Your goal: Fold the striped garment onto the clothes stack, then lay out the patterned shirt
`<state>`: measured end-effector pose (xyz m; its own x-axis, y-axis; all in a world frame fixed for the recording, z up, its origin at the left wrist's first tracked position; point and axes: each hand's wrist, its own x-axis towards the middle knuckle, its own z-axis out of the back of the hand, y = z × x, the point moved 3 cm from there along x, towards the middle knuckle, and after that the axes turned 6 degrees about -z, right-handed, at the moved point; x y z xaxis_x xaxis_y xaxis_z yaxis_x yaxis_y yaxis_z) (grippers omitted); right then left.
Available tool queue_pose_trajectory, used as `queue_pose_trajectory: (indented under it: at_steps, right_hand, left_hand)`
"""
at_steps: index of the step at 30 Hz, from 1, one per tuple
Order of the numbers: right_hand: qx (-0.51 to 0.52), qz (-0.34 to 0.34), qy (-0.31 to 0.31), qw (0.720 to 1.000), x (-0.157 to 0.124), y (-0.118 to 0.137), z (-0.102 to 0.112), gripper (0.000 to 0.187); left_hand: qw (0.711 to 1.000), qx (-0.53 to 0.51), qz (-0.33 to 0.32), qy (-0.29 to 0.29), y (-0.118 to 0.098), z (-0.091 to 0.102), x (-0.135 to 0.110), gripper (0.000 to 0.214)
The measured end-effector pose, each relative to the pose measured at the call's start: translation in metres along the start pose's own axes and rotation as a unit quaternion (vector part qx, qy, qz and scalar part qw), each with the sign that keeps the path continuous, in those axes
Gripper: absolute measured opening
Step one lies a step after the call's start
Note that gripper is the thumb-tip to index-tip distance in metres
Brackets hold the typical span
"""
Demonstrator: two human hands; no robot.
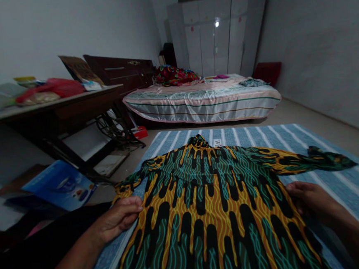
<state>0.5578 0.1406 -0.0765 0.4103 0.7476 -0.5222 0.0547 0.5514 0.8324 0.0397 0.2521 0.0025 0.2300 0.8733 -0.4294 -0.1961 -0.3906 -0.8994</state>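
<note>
A long-sleeved dress or top (215, 198), patterned in black, mustard yellow and teal, lies spread out with its collar away from me. Its lower end runs out of the picture. My left hand (122, 215) pinches its left side edge below the sleeve. At the opposite side edge, my right hand (310, 198) has its fingers closed on the cloth. The right sleeve (318, 161) stretches out to the side, while the left one is bunched close to the body. Under the garment is a blue cover with white stripes (167, 141).
Beyond the striped cover stands a bed (202, 103) with a rumpled red floral blanket (176, 74). On the left are a sewing machine table (71, 99) holding a red bag (57, 88), and a blue box (62, 185) below. A wardrobe (209, 41) stands at the back.
</note>
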Motion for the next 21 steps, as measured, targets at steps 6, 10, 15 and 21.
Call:
queue_pose_trajectory:
  at_steps: [6,10,15,21]
  right_hand:
    - [0.015,-0.010,0.005,1.000,-0.004,0.002,0.000,0.023]
    - [0.020,-0.013,0.009,1.000,-0.005,0.002,0.003,0.023]
    - [0.016,-0.020,0.004,1.000,0.000,-0.002,0.011,0.022]
    - [0.000,0.002,-0.012,1.000,-0.002,0.001,0.015,0.022]
  left_hand:
    - [1.000,-0.008,0.001,0.012,0.002,0.000,0.000,0.031]
    - [1.000,-0.021,0.006,-0.005,0.004,0.003,0.000,0.032]
    - [0.999,-0.027,0.018,-0.011,0.012,0.014,0.006,0.039]
    - [0.998,-0.036,0.022,-0.045,0.018,0.022,0.008,0.047]
